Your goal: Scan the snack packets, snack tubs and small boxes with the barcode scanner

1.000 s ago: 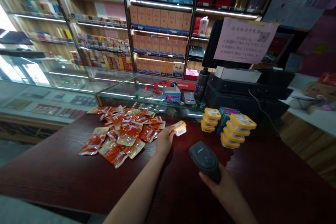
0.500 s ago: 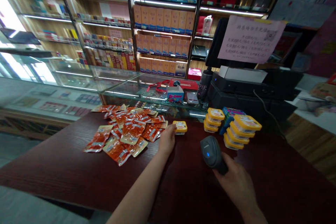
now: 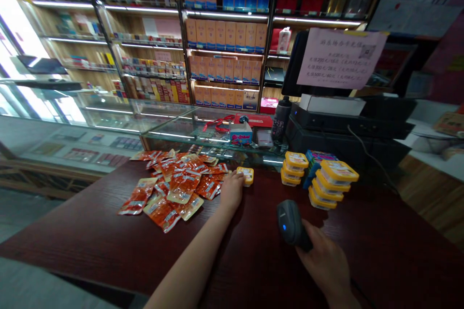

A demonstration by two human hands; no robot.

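My left hand [image 3: 232, 189] rests on the dark red counter [image 3: 90, 241] with its fingers closed on a small yellow tub [image 3: 246, 175], which stands on the counter beside a heap of orange snack packets [image 3: 177, 184]. My right hand [image 3: 324, 263] grips a black handheld barcode scanner [image 3: 289, 222], its blue light lit, nose pointing up and away from me. Two stacks of the same yellow tubs stand to the right, a low stack [image 3: 293, 168] and a taller leaning stack [image 3: 331, 183].
A blue packet [image 3: 316, 157] sits between the tub stacks. Behind them stands a black till with a screen and a pink notice [image 3: 340, 58]. A glass display case [image 3: 174, 123] borders the counter's far edge, holding a dark bottle [image 3: 280, 119]. Lit shelves of boxes fill the back wall.
My left hand has lowered the yellow tub from the air onto the counter next to the packets. The scanner in my right hand has tilted up, showing its blue light.
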